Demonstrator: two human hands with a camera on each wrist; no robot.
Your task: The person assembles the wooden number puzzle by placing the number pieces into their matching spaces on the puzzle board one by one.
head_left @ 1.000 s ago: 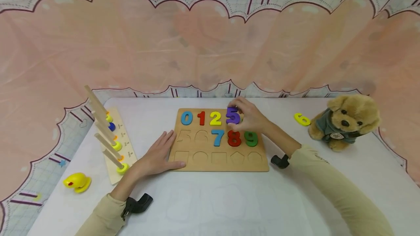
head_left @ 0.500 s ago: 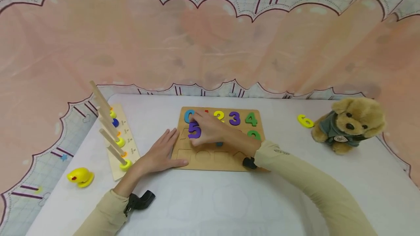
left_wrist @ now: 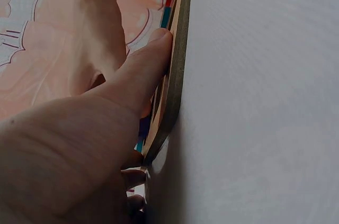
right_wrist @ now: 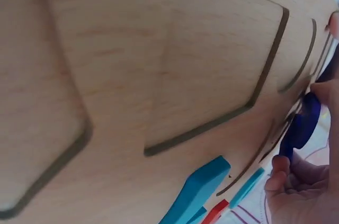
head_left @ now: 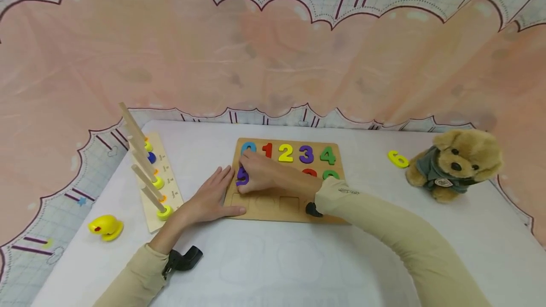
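Note:
A purple number 5 (head_left: pixel 242 176) is pinched between the thumb and fingers of my right hand (head_left: pixel 259 172). In the right wrist view the purple 5 (right_wrist: pixel 304 123) stands close over the board's surface, at the left end of the middle row. My left hand (head_left: pixel 211 198) rests with fingers spread on the left edge of the wooden puzzle board (head_left: pixel 260 213), thumb along its front corner. The top row holds a blue 0 (head_left: pixel 249 147), a red 1 (head_left: pixel 267 150), a yellow 2 (head_left: pixel 286 153), a purple 3 (head_left: pixel 306 154) and a green 4 (head_left: pixel 328 155).
A yellow number 6 (head_left: pixel 398 159) lies beside a teddy bear (head_left: pixel 456 167) on the right. To the left are a wooden peg stand (head_left: pixel 172 188) with upright pegs and rings, and a yellow toy duck (head_left: pixel 105 227). My right forearm covers part of the board's middle row.
My right hand has carried the purple 5 leftward from the top row's right side, then lowered it at the middle row's left end. The left hand stays on the board's edge.

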